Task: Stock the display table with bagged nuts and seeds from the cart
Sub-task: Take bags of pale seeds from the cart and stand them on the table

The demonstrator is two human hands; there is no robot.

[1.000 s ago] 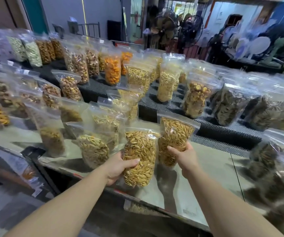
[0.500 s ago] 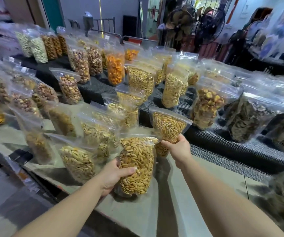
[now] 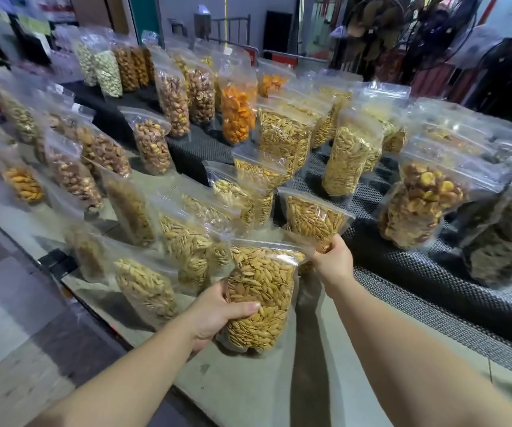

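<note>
1. Head view, against the earlier frames: both bags are carried farther over the table and a little to the left. The near seed bag [image 3: 259, 298] is brought closer to the row of seed bags at its left, and the far seed bag [image 3: 311, 221] is lifted toward the raised black mat.

2. Head view, hands: the near seed bag is gripped round its lower half by the left hand [image 3: 217, 312], thumb across the front and fingers hidden behind. The far seed bag is pinched at its bottom corner by the right hand [image 3: 333, 263], so the bag stands up above the fist.

3. Head view, places: the near bag is held over the grey table surface [image 3: 248, 389], near its front edge; whether its base touches the surface cannot be told. The far bag is held just in front of the black mat [image 3: 433, 282]. A standing row of seed bags [image 3: 186, 251] lies just to the left.

4. The step in hand is judged to be the setting down of both bags upright beside like goods.

5. It is done well if each bag is lowered flat onto its gusset, with the seeds settled downward before the grip is let go.

6. A corner pinch gives little control; the far bag is better steadied lower before release, lest it topple into its neighbours.

7. The clear fronts are best kept facing the near edge.
</note>
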